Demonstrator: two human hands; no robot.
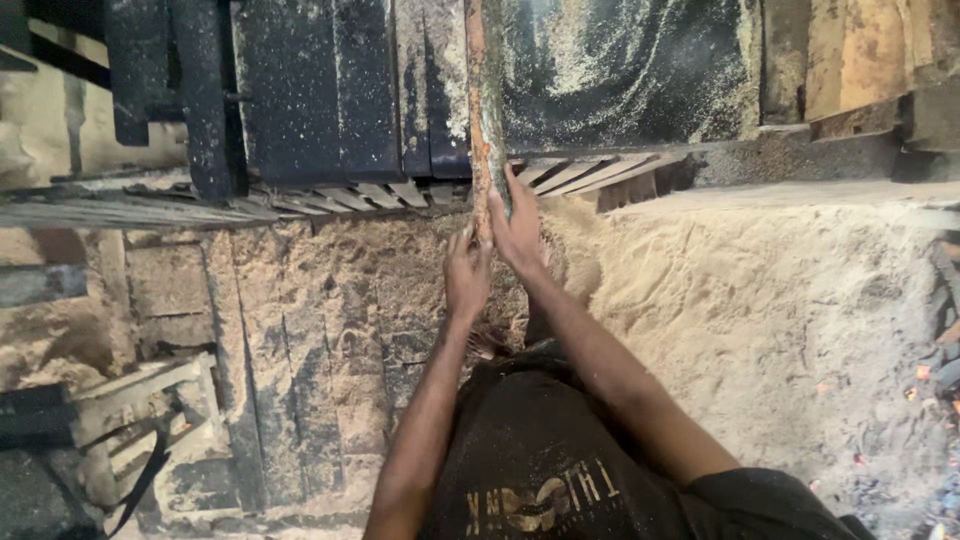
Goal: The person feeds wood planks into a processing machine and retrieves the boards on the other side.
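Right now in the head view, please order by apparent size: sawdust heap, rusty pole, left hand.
1. Pale sawdust heap, largest.
2. Long rusty orange metal pole.
3. Left hand, smallest, though nearer the camera.

Premises: a rough woodworking or sawmill workshop. Evidence: a heavy drift of sawdust [760, 300] covers the floor on the right and dusts the dark machine bed [620, 60] at the far side. Sawn wooden slats [590, 175] lie in a row along that bed's near edge. Offcut timber pieces [150, 400] are stacked at the near left. Surfaces are worn, unfinished and coated in wood dust.
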